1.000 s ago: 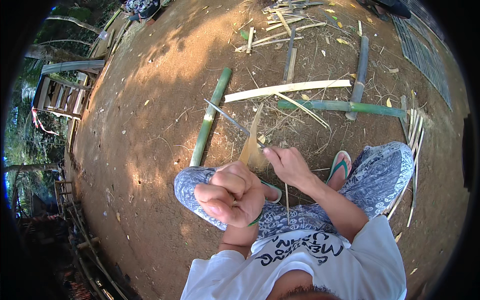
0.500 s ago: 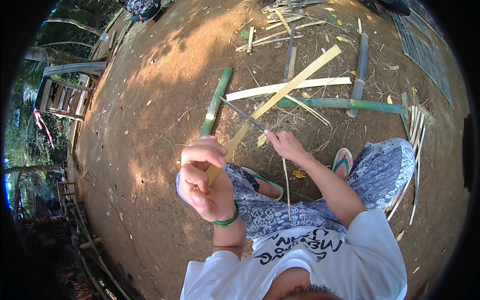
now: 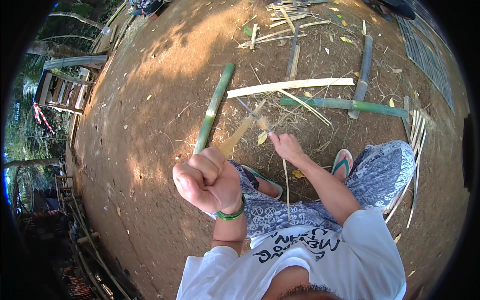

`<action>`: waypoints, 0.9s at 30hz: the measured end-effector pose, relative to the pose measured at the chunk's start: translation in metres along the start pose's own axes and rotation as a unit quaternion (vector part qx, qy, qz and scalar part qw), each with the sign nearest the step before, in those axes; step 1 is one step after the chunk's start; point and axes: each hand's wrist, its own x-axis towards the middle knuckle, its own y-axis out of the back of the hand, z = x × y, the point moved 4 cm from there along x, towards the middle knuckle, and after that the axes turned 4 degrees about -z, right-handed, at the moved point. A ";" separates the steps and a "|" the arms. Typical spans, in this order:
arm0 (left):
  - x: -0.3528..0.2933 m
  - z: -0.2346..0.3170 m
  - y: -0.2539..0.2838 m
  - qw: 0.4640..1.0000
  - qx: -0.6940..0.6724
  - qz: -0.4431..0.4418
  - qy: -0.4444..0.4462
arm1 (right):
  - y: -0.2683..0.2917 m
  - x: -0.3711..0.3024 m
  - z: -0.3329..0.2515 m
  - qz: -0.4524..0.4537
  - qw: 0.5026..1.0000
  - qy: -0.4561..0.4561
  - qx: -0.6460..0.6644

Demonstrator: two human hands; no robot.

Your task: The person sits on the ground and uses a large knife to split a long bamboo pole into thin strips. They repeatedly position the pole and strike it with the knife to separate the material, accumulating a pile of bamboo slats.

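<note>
In my left hand point(image 3: 207, 179), closed into a fist, is a pale bamboo strip point(image 3: 236, 137) that points away to the upper right. My right hand point(image 3: 288, 147) grips a thin-bladed knife point(image 3: 246, 106), its handle mostly hidden by the fingers. The blade lies across the far part of the strip, and that end is blurred. Beyond it a longer pale bamboo slat point(image 3: 295, 85) lies on the ground. To the left rests a green bamboo pole point(image 3: 216, 107); another green pole point(image 3: 335, 103) lies crosswise on the right.
A dark bamboo piece point(image 3: 362, 75) lies under the right pole. Split strips point(image 3: 287, 25) are scattered at the far side, and thin strips point(image 3: 417, 150) lie by my right knee. A slatted panel point(image 3: 425, 60) is at far right, and a wooden structure point(image 3: 65, 92) at far left.
My left hand has tightened into a fist and shifted slightly. The strip's far end, earlier reaching well past the knife, now shows only just beyond the blade. My right hand has barely moved.
</note>
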 end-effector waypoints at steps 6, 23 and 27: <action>-0.004 0.003 0.010 0.999 0.039 -0.002 -0.021 | 0.010 -0.019 -0.043 -0.019 0.994 -0.022 0.102; -0.007 0.013 0.027 0.998 0.060 0.000 -0.023 | 0.033 -0.009 0.036 0.156 0.983 -0.086 0.052; -0.007 0.013 0.027 0.998 0.068 0.000 -0.019 | 0.043 -0.004 0.073 0.206 0.970 -0.130 0.021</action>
